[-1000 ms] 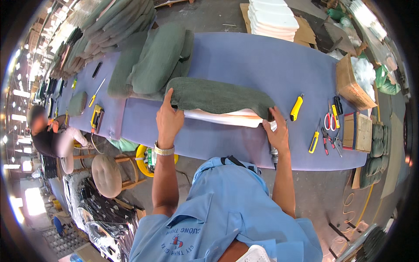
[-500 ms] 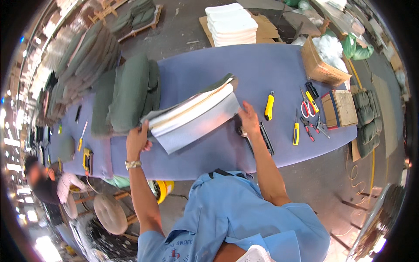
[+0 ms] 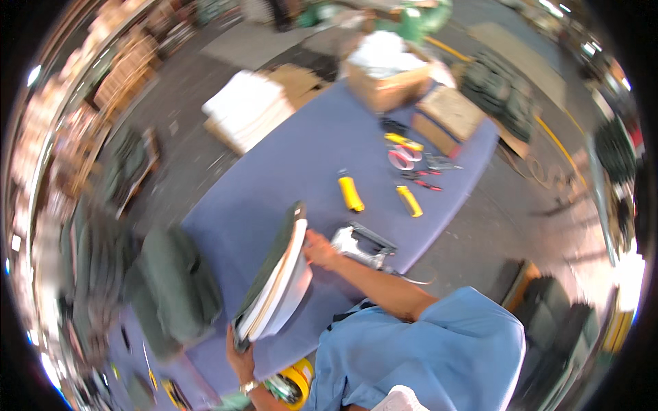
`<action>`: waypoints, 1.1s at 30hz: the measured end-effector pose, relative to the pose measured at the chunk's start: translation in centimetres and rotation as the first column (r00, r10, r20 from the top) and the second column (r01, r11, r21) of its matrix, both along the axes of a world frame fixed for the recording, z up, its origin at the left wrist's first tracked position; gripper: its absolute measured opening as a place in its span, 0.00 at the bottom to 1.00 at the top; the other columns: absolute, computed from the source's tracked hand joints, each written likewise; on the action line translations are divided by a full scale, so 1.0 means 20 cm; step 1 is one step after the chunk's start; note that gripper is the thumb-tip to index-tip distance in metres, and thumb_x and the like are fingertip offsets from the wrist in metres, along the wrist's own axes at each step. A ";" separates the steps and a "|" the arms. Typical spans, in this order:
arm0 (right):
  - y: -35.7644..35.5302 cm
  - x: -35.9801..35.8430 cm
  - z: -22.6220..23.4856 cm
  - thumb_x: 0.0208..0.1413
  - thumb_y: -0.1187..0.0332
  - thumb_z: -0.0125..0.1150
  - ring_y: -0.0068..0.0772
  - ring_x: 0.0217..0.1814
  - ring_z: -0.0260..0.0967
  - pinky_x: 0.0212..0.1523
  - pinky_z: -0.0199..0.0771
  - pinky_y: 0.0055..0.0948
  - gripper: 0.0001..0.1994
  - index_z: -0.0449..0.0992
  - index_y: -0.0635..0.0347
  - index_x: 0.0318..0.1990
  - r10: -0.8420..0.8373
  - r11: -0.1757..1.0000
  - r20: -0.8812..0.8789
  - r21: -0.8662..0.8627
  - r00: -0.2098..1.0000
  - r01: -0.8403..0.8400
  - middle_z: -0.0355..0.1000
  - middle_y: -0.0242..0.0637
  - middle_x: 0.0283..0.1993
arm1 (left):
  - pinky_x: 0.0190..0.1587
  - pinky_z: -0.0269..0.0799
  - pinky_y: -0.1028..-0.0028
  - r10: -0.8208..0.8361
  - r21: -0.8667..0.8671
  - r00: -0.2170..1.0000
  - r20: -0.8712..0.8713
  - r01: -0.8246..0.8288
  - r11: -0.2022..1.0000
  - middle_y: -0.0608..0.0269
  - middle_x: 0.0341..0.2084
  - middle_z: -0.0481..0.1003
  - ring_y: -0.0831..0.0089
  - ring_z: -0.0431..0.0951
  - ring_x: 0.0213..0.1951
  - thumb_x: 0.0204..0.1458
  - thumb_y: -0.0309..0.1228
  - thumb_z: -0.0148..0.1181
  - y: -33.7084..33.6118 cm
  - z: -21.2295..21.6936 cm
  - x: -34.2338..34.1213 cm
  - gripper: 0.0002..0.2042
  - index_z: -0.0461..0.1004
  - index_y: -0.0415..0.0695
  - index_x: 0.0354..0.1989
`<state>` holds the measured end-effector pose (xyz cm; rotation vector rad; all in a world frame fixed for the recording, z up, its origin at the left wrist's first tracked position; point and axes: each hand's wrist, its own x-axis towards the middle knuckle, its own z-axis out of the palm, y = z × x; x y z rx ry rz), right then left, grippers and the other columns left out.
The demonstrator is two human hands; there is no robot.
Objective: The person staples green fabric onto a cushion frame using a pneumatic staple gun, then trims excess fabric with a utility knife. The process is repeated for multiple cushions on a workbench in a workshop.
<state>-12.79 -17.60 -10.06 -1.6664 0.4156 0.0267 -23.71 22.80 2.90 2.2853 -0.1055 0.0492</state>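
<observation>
Here, left hand (image 3: 240, 357) grips cushion (image 3: 275, 277) edge; right hand (image 3: 320, 251): hold unclear; tabletop (image 3: 236, 209) spreads beyond.

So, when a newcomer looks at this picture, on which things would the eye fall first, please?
Probably on the dark green padded piece with white layers, slanting over the blue-purple table, with the left hand at its near end and the right hand by its far end. Next, perhaps, on the bright yellow cutter lying beyond the right hand, and the white stack past the table's far edge.
</observation>
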 end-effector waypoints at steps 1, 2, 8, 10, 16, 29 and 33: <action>0.04 0.00 0.04 0.63 0.70 0.61 0.32 0.46 0.76 0.36 0.85 0.32 0.22 0.69 0.58 0.63 0.013 0.991 0.028 0.135 1.000 -0.017 0.72 0.40 0.54 | 0.69 0.64 0.61 0.053 -0.103 0.990 -0.127 -0.067 0.992 0.41 0.66 0.71 0.48 0.69 0.68 0.37 0.16 0.75 0.05 -0.02 0.00 0.36 0.73 0.33 0.61; 0.05 0.00 0.12 0.64 0.69 0.60 0.34 0.49 0.75 0.39 0.86 0.33 0.22 0.68 0.58 0.64 0.029 0.995 -0.054 0.095 0.998 -0.024 0.72 0.40 0.56 | 0.68 0.64 0.61 -0.012 0.020 0.999 -0.050 0.013 1.000 0.42 0.65 0.72 0.50 0.70 0.67 0.42 0.18 0.74 0.00 0.08 0.02 0.33 0.72 0.32 0.62; -0.12 -0.04 0.46 0.61 0.70 0.56 0.42 0.45 0.79 0.39 0.80 0.39 0.23 0.68 0.56 0.64 0.003 0.982 -0.083 0.187 0.997 0.012 0.78 0.43 0.42 | 0.58 0.78 0.58 -0.163 0.144 0.987 0.015 0.159 0.977 0.36 0.54 0.78 0.52 0.82 0.53 0.59 0.22 0.64 -0.37 0.61 0.19 0.27 0.67 0.33 0.68; -0.14 -0.07 0.37 0.60 0.74 0.57 0.37 0.40 0.78 0.41 0.79 0.37 0.29 0.63 0.54 0.70 -0.100 0.995 0.200 0.040 0.975 0.094 0.77 0.41 0.41 | 0.63 0.74 0.59 -0.271 0.217 0.942 0.198 0.227 0.949 0.34 0.57 0.76 0.47 0.79 0.58 0.57 0.25 0.65 -0.64 0.83 0.23 0.29 0.66 0.31 0.67; 0.01 -0.21 0.78 0.49 0.79 0.69 0.40 0.53 0.71 0.48 0.79 0.33 0.48 0.54 0.47 0.78 0.227 0.963 0.476 -0.242 0.850 -0.121 0.68 0.44 0.60 | 0.60 0.70 0.62 -0.038 0.019 0.949 0.312 0.034 0.999 0.47 0.54 0.79 0.57 0.78 0.56 0.71 0.37 0.52 -0.79 0.84 0.46 0.19 0.74 0.34 0.60; 0.07 -0.01 1.45 0.49 0.66 0.75 0.43 0.60 0.72 0.60 0.68 0.42 0.09 0.86 0.51 0.39 0.740 0.649 0.594 -0.754 0.316 -0.103 0.79 0.31 0.58 | 0.29 0.73 0.58 0.314 -0.016 0.915 0.255 -0.321 0.947 0.46 0.22 0.79 0.48 0.81 0.25 0.64 0.53 0.59 -0.80 0.87 0.18 0.27 0.77 0.38 0.52; 0.23 -0.03 1.59 0.50 0.71 0.75 0.43 0.55 0.76 0.56 0.74 0.39 0.08 0.85 0.56 0.38 0.780 0.620 0.612 -0.724 0.133 -0.303 0.80 0.34 0.55 | 0.46 0.76 0.64 0.140 0.004 0.984 0.114 -0.141 0.990 0.47 0.41 0.83 0.57 0.84 0.40 0.65 0.44 0.60 -0.61 1.11 0.00 0.24 0.73 0.41 0.62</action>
